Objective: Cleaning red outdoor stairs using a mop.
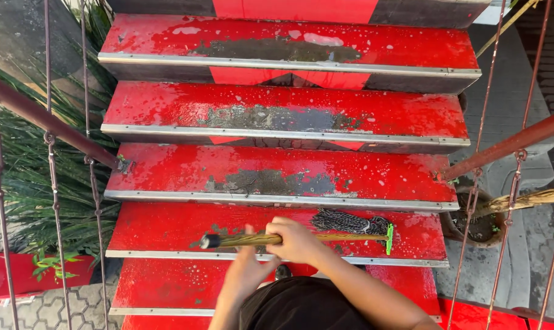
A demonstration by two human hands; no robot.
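Head view looks down on red stairs (pixel 289 177) with worn grey patches and metal edges. I see the mop (pixel 326 235) lying across the fourth step from the top, almost level, its wooden handle running from a dark end cap at 9 o'clock to the green clamp at 3 o'clock, where the grey strings sit bunched on the wet step. My right hand (pixel 296 239) is closed round the handle near its middle, fingers wrapped over the top, so it has a firm hold of the mop. My left hand (pixel 247 269) is just at 7 o'clock from the right one, below the handle; it is blurred, the fingers look loosely spread, and I cannot tell if it touches the handle or holds anything. Both forearms come up from the lower edge, over dark clothing. At 9 o'clock a brown rail (pixel 45 119) with chains stands before green plants (pixel 26 183). At 3 o'clock a second rail (pixel 509 146) runs over a pot (pixel 478 226), well apart from the mop head.
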